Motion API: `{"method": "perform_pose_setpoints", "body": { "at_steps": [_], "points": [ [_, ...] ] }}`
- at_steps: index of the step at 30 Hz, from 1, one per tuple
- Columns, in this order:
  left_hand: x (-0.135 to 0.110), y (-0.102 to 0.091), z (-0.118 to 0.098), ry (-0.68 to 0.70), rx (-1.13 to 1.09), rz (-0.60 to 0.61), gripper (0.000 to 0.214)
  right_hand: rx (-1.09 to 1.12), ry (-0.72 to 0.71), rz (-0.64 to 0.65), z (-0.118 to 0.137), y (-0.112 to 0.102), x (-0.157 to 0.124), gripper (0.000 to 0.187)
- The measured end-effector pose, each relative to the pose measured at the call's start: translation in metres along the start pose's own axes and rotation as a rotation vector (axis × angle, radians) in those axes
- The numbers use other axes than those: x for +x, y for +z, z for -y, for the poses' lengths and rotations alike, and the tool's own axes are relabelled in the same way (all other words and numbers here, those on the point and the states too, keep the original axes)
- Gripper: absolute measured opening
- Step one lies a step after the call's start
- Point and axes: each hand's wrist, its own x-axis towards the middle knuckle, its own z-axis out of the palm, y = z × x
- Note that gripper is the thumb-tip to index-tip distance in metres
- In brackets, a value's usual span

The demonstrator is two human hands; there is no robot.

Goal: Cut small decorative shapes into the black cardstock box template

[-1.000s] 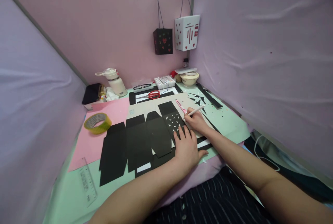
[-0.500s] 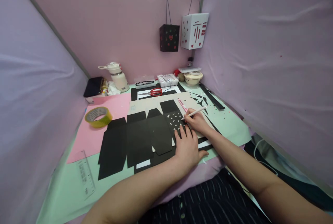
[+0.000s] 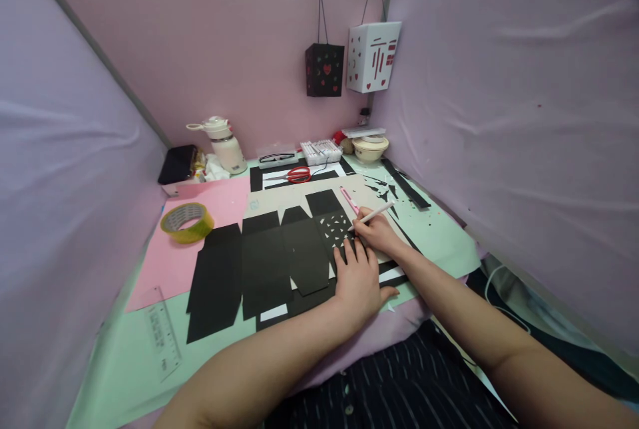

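Note:
A black card sheet (image 3: 262, 259), cut into joined panels with tabs, lies flat across the table. Its right-hand panel carries many small cut-out shapes that show pale. My left hand (image 3: 357, 276) presses down on the lower part of that panel, fingers spread and thumb out to the right. Just beyond it, my right hand (image 3: 375, 229) grips a slim white pen-shaped tool (image 3: 377, 211), slanted up to the right. The tool's lower end meets the panel's right edge; its very tip is too small to make out. A pink-and-white stick-like tool (image 3: 349, 198) lies above my right hand.
Yellow tape (image 3: 187, 223) rests on pink paper (image 3: 142, 283) at left, near a clear ruler (image 3: 164, 336). Red-handled scissors (image 3: 298, 175), a bottle (image 3: 228, 149), markers (image 3: 321, 151) and a bowl (image 3: 370, 149) stand behind. Black scraps (image 3: 384, 193) lie right. Two paper lanterns (image 3: 324, 70) hang above.
The whole view has shifted very slightly. Both hands keep practically the same place, with the white tool still against the black panel.

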Motion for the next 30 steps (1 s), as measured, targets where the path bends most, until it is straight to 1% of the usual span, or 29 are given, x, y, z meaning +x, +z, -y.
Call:
{"method": "perform_pose_setpoints", "body": {
  "at_steps": [2,3,6,7,8,9,12,13,14,15,16,17,19,20,21,22,24,26,27,28,29,30],
  "points": [
    [0.000,0.000,0.000,0.002,0.000,-0.002,0.098,0.015,-0.022,-0.038,0.001,-0.001,-0.001,0.016],
    [0.000,0.000,0.000,0.002,0.000,0.001,0.098,0.026,-0.044,-0.096,0.001,-0.002,-0.001,0.017],
    [0.001,0.001,0.000,0.001,-0.003,0.015,0.096,0.054,-0.122,-0.356,0.003,-0.006,-0.001,0.019],
    [0.000,0.001,0.000,-0.003,-0.008,0.014,0.096,0.065,-0.142,-0.412,0.004,-0.008,-0.001,0.017],
    [-0.001,0.001,0.000,-0.007,-0.018,0.005,0.096,0.074,-0.156,-0.427,0.005,-0.011,0.000,0.016],
    [-0.001,0.000,0.001,-0.006,-0.034,-0.014,0.095,0.076,-0.167,-0.411,0.006,-0.013,0.001,0.017],
    [-0.005,-0.008,0.004,0.047,-0.165,-0.115,0.087,0.016,-0.209,-0.299,0.009,-0.023,0.003,0.022],
    [-0.006,-0.012,0.005,0.074,-0.261,-0.151,0.083,-0.021,-0.238,-0.269,0.010,-0.027,0.003,0.022],
    [-0.006,-0.016,0.006,0.091,-0.403,-0.172,0.078,-0.062,-0.277,-0.243,0.011,-0.031,0.003,0.022],
    [-0.005,-0.019,0.007,0.101,-0.596,-0.165,0.072,-0.103,-0.328,-0.219,0.012,-0.034,0.002,0.023],
    [-0.004,-0.021,0.008,0.102,-0.825,-0.129,0.064,-0.146,-0.386,-0.189,0.013,-0.038,0.000,0.025],
    [-0.002,-0.022,0.008,0.091,-1.081,-0.064,0.058,-0.190,-0.447,-0.155,0.014,-0.040,-0.004,0.028],
    [0.003,-0.020,0.006,0.013,-1.550,0.102,0.049,-0.272,-0.543,-0.071,0.017,-0.044,-0.012,0.033],
    [0.006,-0.017,0.005,-0.038,-1.711,0.169,0.046,-0.299,-0.571,-0.019,0.018,-0.045,-0.016,0.035],
    [0.007,-0.014,0.004,-0.090,-1.798,0.187,0.042,-0.309,-0.584,0.030,0.018,-0.046,-0.019,0.037],
    [0.008,-0.012,0.002,-0.124,-1.834,0.175,0.039,-0.298,-0.580,0.062,0.018,-0.047,-0.019,0.040],
    [0.007,-0.009,0.001,-0.139,-1.810,0.090,0.036,-0.231,-0.515,0.040,0.015,-0.048,-0.012,0.046],
    [0.002,-0.009,0.001,-0.090,-1.701,-0.004,0.036,-0.166,-0.367,-0.093,0.009,-0.048,0.007,0.053],
    [0.000,-0.010,0.002,-0.045,-1.616,-0.038,0.035,-0.182,-0.275,-0.132,0.007,-0.047,0.019,0.053],
    [-0.003,-0.011,0.003,0.009,-1.517,-0.061,0.034,-0.229,-0.195,-0.121,0.004,-0.045,0.032,0.051],
    [-0.005,-0.013,0.004,0.067,-1.412,-0.074,0.033,-0.303,-0.117,-0.072,0.002,-0.042,0.045,0.048],
    [-0.007,-0.014,0.006,0.119,-1.310,-0.080,0.031,-0.376,-0.050,-0.011,0.000,-0.037,0.056,0.050]
  ]
}}
